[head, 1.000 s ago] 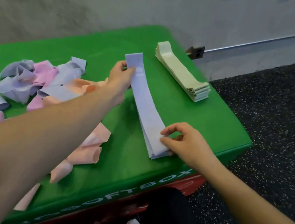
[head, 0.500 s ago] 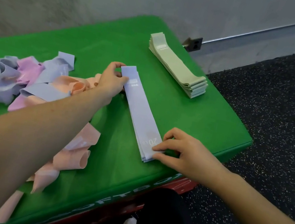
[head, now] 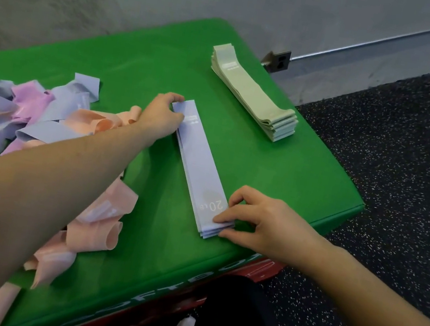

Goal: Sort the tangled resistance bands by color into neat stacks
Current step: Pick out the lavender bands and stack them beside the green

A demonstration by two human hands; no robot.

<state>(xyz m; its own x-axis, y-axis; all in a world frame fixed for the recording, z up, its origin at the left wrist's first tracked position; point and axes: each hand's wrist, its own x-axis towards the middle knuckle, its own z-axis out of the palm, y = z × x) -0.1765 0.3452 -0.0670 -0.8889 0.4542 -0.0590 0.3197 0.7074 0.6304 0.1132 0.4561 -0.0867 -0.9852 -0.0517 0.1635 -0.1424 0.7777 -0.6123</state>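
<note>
Head view, looking down on green padded tabletop [head: 149, 71], a soft box with white lettering along its near edge, only partly legible ("O", "F", "T", "B" visible). At centre, lavender stack [head: 199, 164] of flattened resistance bands, lying flat, long axis running from 11 o'clock to 5 o'clock; top band printed "20 LB" in white near its 5 o'clock end, plus a small white logo block near its 11 o'clock end, too small to read. Left hand [head: 162, 116] at the 11 o'clock end, grip narrow, fingers curled over the end edge and holding the stack there. Right hand [head: 258, 222] at the 5 o'clock end, grip narrow, thumb under and fingertips on top, pinching the corner of the stack beside the "20 LB" mark. At 1 o'clock from the lavender stack and well apart, sage-green stack [head: 252, 91] of bands, neatly piled and lying roughly parallel, top band bearing a white printed label, illegible. At 9 o'clock, tangled pile [head: 24, 112] of unsorted bands in lavender, pink and peach, looped over one another. At 7 o'clock, partly hidden under the left forearm, loose peach bands [head: 94, 228], curled, with one trailing off the near tabletop edge. Beyond the tabletop at 1 o'clock, wall outlet [head: 279, 60] on a grey wall; at 3 o'clock, black speckled floor [head: 413, 174].
</note>
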